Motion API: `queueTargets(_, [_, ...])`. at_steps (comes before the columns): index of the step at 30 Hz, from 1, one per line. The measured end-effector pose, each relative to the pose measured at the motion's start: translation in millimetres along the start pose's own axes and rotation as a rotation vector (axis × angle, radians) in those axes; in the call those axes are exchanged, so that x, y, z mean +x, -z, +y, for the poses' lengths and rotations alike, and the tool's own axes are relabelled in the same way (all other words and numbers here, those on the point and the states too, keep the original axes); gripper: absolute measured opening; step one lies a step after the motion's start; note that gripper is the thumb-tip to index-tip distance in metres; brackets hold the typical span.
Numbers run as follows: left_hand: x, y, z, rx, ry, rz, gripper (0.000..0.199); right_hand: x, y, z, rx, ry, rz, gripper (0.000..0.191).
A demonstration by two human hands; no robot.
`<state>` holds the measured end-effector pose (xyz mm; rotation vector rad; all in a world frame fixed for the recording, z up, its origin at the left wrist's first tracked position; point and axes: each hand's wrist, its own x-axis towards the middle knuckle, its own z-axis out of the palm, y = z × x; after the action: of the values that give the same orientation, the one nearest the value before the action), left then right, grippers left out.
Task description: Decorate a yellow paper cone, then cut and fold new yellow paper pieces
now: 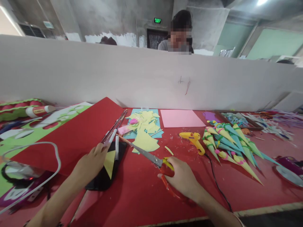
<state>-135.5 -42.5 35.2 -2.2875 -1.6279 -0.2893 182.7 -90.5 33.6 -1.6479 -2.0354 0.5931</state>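
Note:
Scissors point(151, 157) with red and yellow handles are in my right hand point(183, 176), its fingers wrapped round the handles and the blades pointing up and left. My left hand point(96, 157) rests over the edge of a black case point(100, 181), near a white marker point(116, 146) and another pale stick-like item. Its fingers are curled, and what they grip, if anything, is hidden. A yellow paper triangle point(109, 165) lies just right of it. Past the blade tips, yellow paper pieces point(146, 142) are heaped on blue sheets.
A yellow glue gun point(194, 138) with a black cord lies right of the scissors. Further right are decorated paper cones point(227, 142). Pink sheets point(181, 118) lie by the white partition point(142, 75). A large red sheet point(78, 135) spans the left. A person point(181, 33) is beyond.

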Motion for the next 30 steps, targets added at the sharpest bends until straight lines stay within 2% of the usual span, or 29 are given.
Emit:
queueTargets(4, [1, 9.7, 10, 0.186, -0.030, -0.031, 0.050, -1, -2, 3, -0.144, -0.046, -0.049, 0.028])
queueTargets(6, [2, 11.8, 18, 0.203, -0.063, -0.029, 0.053, -1, -3, 6, -0.183, -0.058, -0.074, 0.026])
queueTargets(11, [-5, 12.2, 33, -0.014, -0.137, 0.006, 0.055, -6, -3, 13, -0.215, -0.037, -0.106, 0.028])
queueTargets(14, [-17, 8.9, 36, -0.108, -0.075, 0.092, 0.049, -11, -2, 14, -0.206, 0.024, -0.112, 0.029])
queueTargets(17, [-24, 3.3, 44, -0.161, -0.058, 0.095, 0.055, -14, 0, 13, -0.201, 0.056, -0.090, 0.031])
queueTargets(19, [-24, -0.7, 56, -0.197, -0.122, 0.054, 0.057, -16, 3, 11, -0.237, 0.084, -0.079, 0.031])
queueTargets(21, [-22, -4.7, 74, -0.250, -0.209, 0.020, 0.056, -17, 10, 11, -0.273, 0.129, -0.081, 0.023])
queueTargets(23, [-22, -8.6, 94, -0.305, -0.260, 0.019, 0.054, -19, 18, 13, -0.266, 0.161, -0.064, 0.013])
queueTargets(25, [-23, -11.5, 111, -0.336, -0.302, 0.020, 0.056, -20, 25, 16, -0.240, 0.150, -0.027, 0.013])
queueTargets(27, [-25, -13.1, 121, -0.353, -0.343, 0.006, 0.058, -19, 29, 18, -0.240, 0.113, -0.004, 0.013])
queueTargets(30, [-26, -13.8, 125, -0.360, -0.378, -0.038, 0.059, -8, 26, 16, -0.288, 0.051, 0.010, 0.013])
